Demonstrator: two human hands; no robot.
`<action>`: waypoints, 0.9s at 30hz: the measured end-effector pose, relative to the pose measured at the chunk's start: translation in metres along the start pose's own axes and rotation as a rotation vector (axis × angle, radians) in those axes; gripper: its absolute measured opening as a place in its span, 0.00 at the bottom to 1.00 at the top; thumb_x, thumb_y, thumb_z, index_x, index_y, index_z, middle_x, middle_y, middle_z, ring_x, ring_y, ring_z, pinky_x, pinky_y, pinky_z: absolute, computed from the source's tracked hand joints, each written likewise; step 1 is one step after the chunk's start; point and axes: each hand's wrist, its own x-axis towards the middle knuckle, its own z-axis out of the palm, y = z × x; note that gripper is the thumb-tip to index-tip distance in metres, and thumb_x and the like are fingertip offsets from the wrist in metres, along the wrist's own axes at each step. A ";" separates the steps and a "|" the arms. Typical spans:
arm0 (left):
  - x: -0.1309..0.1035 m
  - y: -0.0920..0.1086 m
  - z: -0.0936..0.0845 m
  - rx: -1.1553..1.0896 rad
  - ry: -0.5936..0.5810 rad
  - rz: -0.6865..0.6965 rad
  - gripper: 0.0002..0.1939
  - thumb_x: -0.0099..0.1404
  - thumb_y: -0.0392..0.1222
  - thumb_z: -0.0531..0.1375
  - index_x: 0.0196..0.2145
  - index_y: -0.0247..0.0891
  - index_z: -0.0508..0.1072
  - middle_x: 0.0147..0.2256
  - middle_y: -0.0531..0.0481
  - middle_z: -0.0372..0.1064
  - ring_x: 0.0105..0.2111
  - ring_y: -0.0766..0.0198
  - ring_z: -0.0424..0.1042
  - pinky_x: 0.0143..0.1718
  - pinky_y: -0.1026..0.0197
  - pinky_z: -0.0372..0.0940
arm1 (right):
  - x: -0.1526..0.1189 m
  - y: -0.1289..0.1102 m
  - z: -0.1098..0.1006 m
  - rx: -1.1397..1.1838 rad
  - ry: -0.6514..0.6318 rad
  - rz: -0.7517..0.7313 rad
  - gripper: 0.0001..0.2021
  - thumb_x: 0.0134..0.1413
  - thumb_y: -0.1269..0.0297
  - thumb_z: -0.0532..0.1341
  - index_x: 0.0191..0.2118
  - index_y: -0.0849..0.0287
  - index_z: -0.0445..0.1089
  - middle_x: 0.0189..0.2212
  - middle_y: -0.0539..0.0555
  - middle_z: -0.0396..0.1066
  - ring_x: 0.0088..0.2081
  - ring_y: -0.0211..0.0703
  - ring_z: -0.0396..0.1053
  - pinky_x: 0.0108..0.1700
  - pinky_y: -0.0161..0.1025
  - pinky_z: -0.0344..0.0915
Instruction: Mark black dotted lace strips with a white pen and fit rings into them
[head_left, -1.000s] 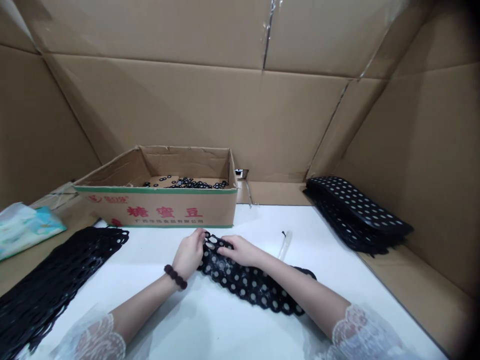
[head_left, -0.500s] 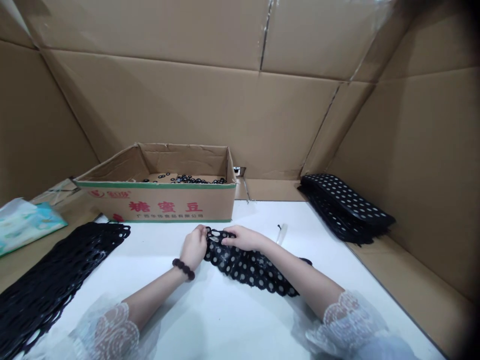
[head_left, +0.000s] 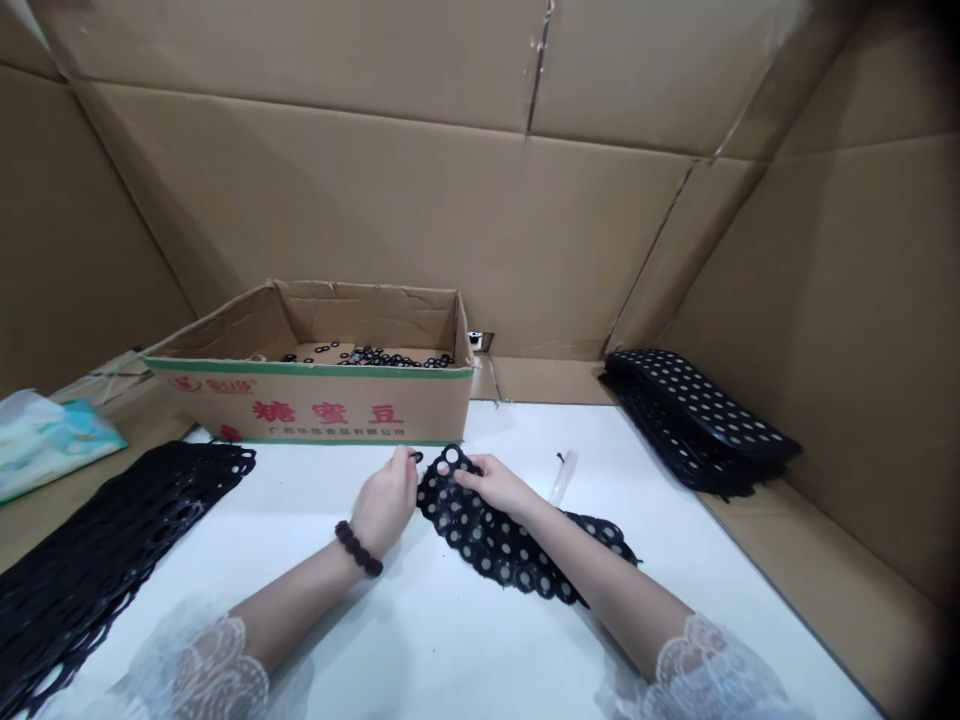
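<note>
Over the white tabletop, my right hand (head_left: 495,484) grips the upper left end of a black fabric piece with pale dots (head_left: 487,540). Its scalloped edge hangs toward me, and part of it lies hidden under my right forearm. A single open ring shows at the fabric's top corner, above my right fingers. Just left of it, my left hand (head_left: 386,500) is closed in a pinch, with a small black ring (head_left: 417,456) at its fingertips. A narrow gap separates that ring from the fabric.
A cardboard box (head_left: 360,405) with several loose black rings inside stands at the back left. Black netted fabric (head_left: 112,540) lies at left, beside a tissue pack (head_left: 56,440). Folded dotted fabric (head_left: 697,410) is stacked at right. A slim translucent tool (head_left: 562,477) lies behind my right forearm.
My left hand has come away from the fabric, down and slightly left, with a small ring in its fingers. The fabric's end, in my right hand, now shows an open hole.
</note>
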 end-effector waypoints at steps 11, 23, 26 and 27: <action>-0.007 0.010 0.001 0.039 -0.286 0.195 0.11 0.66 0.42 0.40 0.38 0.40 0.59 0.32 0.46 0.68 0.31 0.59 0.69 0.30 0.62 0.58 | -0.002 -0.002 0.021 0.340 0.160 0.041 0.10 0.46 0.64 0.56 0.34 0.62 0.68 0.30 0.52 0.70 0.37 0.43 0.67 0.47 0.41 0.57; -0.002 0.002 -0.002 -0.059 -0.372 0.076 0.09 0.65 0.40 0.41 0.34 0.40 0.58 0.24 0.49 0.64 0.24 0.59 0.65 0.25 0.63 0.51 | -0.006 -0.006 0.019 0.175 0.018 -0.091 0.13 0.39 0.67 0.63 0.35 0.61 0.64 0.32 0.49 0.65 0.35 0.37 0.62 0.43 0.36 0.58; -0.001 0.002 -0.005 -0.123 -0.348 0.023 0.10 0.65 0.42 0.41 0.33 0.39 0.59 0.22 0.51 0.61 0.23 0.60 0.63 0.26 0.62 0.51 | -0.005 -0.004 0.020 0.176 0.015 -0.116 0.12 0.41 0.68 0.62 0.35 0.60 0.64 0.31 0.48 0.64 0.35 0.37 0.62 0.43 0.36 0.57; -0.001 0.003 -0.006 -0.153 -0.340 0.002 0.11 0.65 0.42 0.41 0.32 0.39 0.59 0.22 0.51 0.61 0.23 0.61 0.62 0.26 0.62 0.51 | -0.005 -0.004 0.020 0.178 0.013 -0.125 0.12 0.41 0.68 0.62 0.35 0.60 0.64 0.32 0.48 0.63 0.35 0.37 0.62 0.44 0.36 0.57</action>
